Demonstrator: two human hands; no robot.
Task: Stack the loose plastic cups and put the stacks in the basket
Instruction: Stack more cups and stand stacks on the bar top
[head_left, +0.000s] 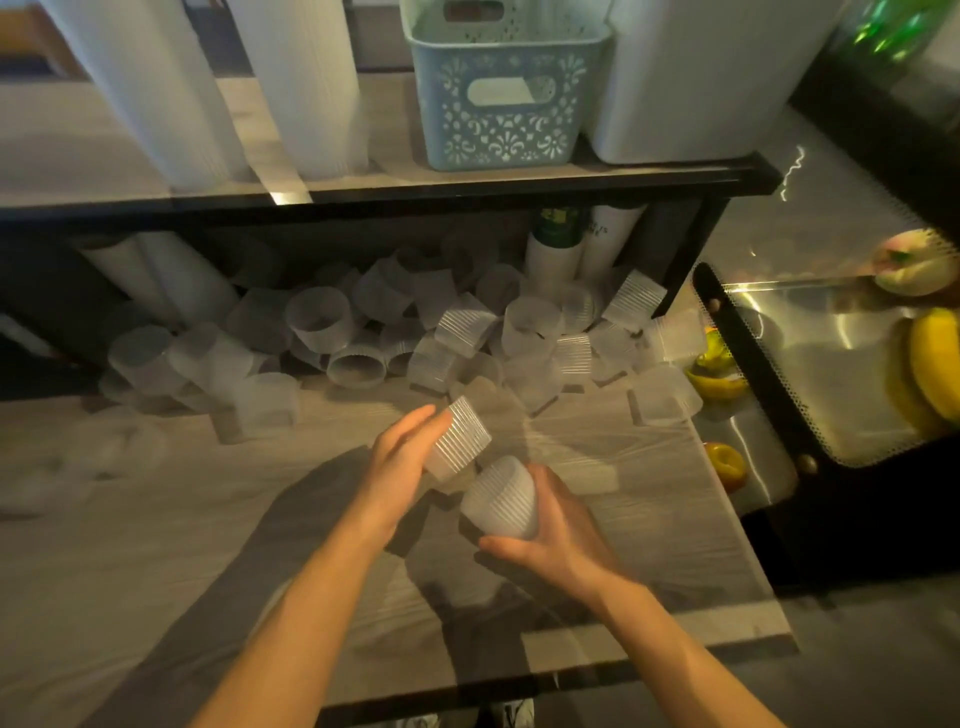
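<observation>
My left hand (400, 457) grips a ribbed translucent plastic cup (461, 439) above the wooden table, its wide end pointing up and to the right. Just below it, my right hand (545, 535) grips a second ribbed cup (503, 499); the two cups nearly touch. Several loose translucent cups (363, 332) lie in a heap under the black shelf at the back of the table. The light blue perforated basket (498, 93) stands on top of that shelf, straight ahead of my hands.
Tall white cup stacks (306, 88) stand on the shelf left of the basket and a white bin (696, 88) to its right. More cup sleeves (561, 244) lean under the shelf. A glass case with bananas (930, 364) sits at the right.
</observation>
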